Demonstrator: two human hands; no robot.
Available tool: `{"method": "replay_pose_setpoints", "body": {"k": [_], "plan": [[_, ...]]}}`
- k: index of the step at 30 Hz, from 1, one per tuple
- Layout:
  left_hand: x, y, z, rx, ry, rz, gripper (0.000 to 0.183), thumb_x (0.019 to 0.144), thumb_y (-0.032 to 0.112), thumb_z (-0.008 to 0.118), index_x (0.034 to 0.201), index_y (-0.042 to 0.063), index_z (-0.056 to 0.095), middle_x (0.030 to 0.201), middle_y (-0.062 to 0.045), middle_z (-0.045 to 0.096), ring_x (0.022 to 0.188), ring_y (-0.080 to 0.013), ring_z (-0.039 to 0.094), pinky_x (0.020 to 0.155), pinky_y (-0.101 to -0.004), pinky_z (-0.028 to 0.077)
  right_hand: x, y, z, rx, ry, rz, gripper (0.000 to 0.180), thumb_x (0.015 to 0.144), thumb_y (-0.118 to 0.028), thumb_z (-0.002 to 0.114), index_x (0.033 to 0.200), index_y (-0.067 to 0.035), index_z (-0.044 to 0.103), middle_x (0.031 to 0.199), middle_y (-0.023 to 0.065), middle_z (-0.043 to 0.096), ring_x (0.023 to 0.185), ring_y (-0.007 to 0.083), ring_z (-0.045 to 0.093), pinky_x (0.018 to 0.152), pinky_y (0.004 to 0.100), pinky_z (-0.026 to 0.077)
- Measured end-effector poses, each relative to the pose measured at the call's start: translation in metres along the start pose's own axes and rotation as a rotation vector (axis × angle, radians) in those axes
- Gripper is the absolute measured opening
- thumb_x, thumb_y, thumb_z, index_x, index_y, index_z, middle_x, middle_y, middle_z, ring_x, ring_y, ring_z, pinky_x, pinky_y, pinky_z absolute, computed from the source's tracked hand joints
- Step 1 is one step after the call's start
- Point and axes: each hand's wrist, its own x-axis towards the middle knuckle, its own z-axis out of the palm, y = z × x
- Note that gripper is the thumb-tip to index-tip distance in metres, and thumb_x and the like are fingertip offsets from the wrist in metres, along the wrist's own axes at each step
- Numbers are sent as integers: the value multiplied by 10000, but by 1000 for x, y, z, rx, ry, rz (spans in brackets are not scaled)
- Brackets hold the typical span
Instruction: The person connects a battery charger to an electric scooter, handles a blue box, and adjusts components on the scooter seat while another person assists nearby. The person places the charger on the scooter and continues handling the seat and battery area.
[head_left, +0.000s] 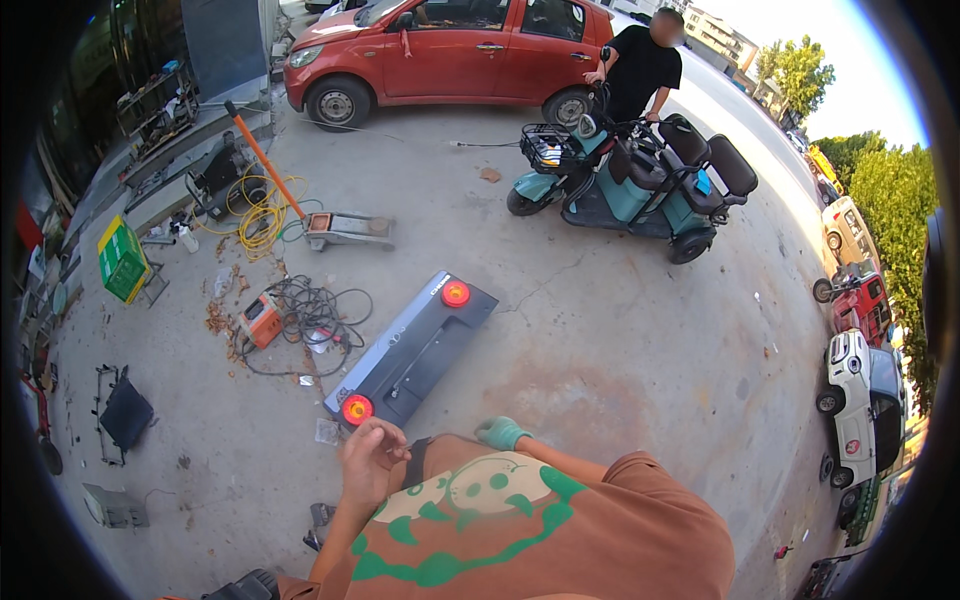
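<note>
My bare left hand (369, 459) is raised in front of my shirt with its fingers curled. Something small may be at its fingertips, too small to make out. A green work glove covers my right hand (501, 433), which lies by my bent knee; its fingers are partly hidden. Just beyond my hands, a grey vehicle rear panel (442, 352) lies slanted on the concrete. It carries two round red-and-orange tail lights: a near one (358, 409) close to my left hand and a far one (456, 294). Raised lettering and a recess mark the panel.
Left of the panel are an orange power unit (261, 320) and tangled black cables (319, 319). Beyond stand a floor jack (349, 229), a yellow hose (262, 225) and a green box (122, 259). A person (641, 67) holds a teal three-wheeler (630, 187) near a red car (450, 60).
</note>
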Motion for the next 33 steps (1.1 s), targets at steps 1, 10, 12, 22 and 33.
{"method": "replay_pose_setpoints", "body": {"k": [1,10,12,22,33], "plan": [[0,0,0,0,-1,1,176,949,209,542,939,33,555,896,-113,621,740,-154,573,722,-334,541,0,-1,0,-6,-5,-1,301,833,-290,594,1013,-102,746,973,154,722,923,300,686,849,391,516],[-6,2,-1,5,35,9,181,951,213,545,939,33,557,886,-108,624,739,-156,581,720,-329,545,5,3,8,-33,3,-20,313,828,-302,607,1018,-93,743,989,163,715,931,308,682,862,388,517],[-8,-2,-3,-15,44,-10,182,951,216,547,939,35,563,881,-102,627,738,-155,582,719,-331,547,4,1,6,-68,-30,7,324,829,-313,602,1026,-97,742,1009,166,711,951,313,677,875,392,513],[28,-9,-21,85,-76,-208,214,932,274,578,914,63,605,885,-80,614,781,-174,570,736,-367,536,7,17,17,-56,50,-5,369,794,-352,611,1053,-128,751,1048,162,718,991,328,680,914,411,518],[46,-62,40,164,-313,-440,198,949,235,561,903,43,585,886,-95,615,759,-143,577,732,-343,569,-48,84,23,97,160,134,406,827,-392,582,1096,-126,730,1102,162,701,1050,340,659,941,414,496]]}}
